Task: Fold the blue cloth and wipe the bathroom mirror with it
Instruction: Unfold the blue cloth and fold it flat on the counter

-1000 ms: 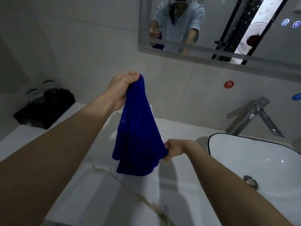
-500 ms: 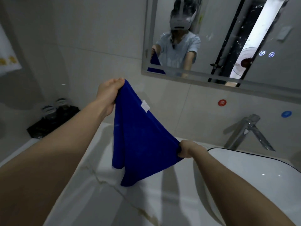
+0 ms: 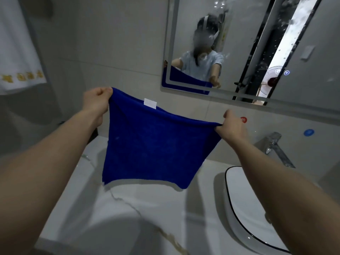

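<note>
The blue cloth [image 3: 152,144] hangs spread out flat in the air above the counter, with a small white label at its top edge. My left hand [image 3: 96,103] pinches its upper left corner. My right hand [image 3: 232,128] pinches its upper right corner, a little lower. The bathroom mirror [image 3: 257,43] is on the wall just beyond the cloth, spotted with water drops and smears, and it reflects a person holding the cloth.
A white marble counter [image 3: 128,208] lies below the cloth. A white basin with a black rim [image 3: 230,203] sits at the right, a chrome tap [image 3: 276,148] behind it. A white towel [image 3: 18,52] hangs at the far left.
My right hand rose and moved right with its corner, stretching the hanging cloth out flat between both hands. The view tilted upward toward the mirror.
</note>
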`<control>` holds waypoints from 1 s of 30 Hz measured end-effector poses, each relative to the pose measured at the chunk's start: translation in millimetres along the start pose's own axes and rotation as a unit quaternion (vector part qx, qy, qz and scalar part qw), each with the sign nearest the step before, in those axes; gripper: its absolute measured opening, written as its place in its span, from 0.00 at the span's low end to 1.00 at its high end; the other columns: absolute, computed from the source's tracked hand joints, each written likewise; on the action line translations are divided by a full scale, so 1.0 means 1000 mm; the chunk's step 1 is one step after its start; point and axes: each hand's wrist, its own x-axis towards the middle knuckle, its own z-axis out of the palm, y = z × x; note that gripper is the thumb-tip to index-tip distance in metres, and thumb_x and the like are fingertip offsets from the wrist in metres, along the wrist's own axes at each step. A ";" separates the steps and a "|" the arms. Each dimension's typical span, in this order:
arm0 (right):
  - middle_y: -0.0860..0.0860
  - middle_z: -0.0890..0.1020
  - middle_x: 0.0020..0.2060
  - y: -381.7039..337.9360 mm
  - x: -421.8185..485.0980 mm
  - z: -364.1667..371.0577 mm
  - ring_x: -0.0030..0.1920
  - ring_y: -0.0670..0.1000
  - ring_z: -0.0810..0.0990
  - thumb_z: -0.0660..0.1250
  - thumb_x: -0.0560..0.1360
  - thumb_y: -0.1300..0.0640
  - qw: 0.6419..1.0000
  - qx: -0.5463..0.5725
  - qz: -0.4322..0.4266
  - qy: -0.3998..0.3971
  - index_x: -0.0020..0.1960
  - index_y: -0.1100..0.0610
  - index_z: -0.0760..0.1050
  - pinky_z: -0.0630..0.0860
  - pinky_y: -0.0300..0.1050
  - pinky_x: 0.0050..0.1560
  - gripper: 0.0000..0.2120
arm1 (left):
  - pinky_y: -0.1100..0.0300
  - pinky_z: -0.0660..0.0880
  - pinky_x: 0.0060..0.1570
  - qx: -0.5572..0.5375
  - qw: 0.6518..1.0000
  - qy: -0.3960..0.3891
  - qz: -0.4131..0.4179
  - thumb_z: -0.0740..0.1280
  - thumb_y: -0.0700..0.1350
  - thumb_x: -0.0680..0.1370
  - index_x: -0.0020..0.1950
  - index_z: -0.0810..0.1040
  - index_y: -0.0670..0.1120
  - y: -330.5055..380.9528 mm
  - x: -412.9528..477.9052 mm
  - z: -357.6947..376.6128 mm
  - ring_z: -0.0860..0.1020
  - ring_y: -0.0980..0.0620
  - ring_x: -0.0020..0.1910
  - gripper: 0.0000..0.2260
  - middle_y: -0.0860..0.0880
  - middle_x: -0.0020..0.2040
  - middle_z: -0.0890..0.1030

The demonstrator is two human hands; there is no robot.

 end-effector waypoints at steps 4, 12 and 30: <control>0.54 0.79 0.39 -0.003 -0.003 0.009 0.41 0.55 0.78 0.61 0.76 0.60 0.998 -0.069 -0.004 -0.015 0.49 0.59 0.76 0.79 0.50 0.41 0.06 | 0.61 0.66 0.46 0.026 1.000 -0.004 -0.002 0.59 0.45 0.80 0.38 0.73 0.49 -0.011 -0.004 -0.005 0.69 0.60 0.37 0.11 0.54 0.38 0.72; 0.58 0.70 0.57 -0.010 0.003 0.040 0.54 0.57 0.72 0.62 0.76 0.59 0.998 -0.060 -0.002 0.012 0.55 0.61 0.74 0.75 0.51 0.52 0.10 | 0.58 0.64 0.47 0.073 0.996 -0.002 -0.054 0.58 0.45 0.81 0.35 0.70 0.47 -0.041 0.022 -0.003 0.64 0.54 0.34 0.14 0.50 0.34 0.68; 0.60 0.79 0.45 0.004 -0.054 0.085 0.48 0.57 0.76 0.63 0.73 0.61 0.977 -0.026 -0.015 -0.209 0.32 0.53 0.62 0.66 0.41 0.42 0.14 | 0.58 0.68 0.41 0.159 0.981 -0.109 -0.021 0.59 0.45 0.80 0.48 0.76 0.38 -0.087 -0.013 0.022 0.73 0.49 0.44 0.11 0.45 0.45 0.76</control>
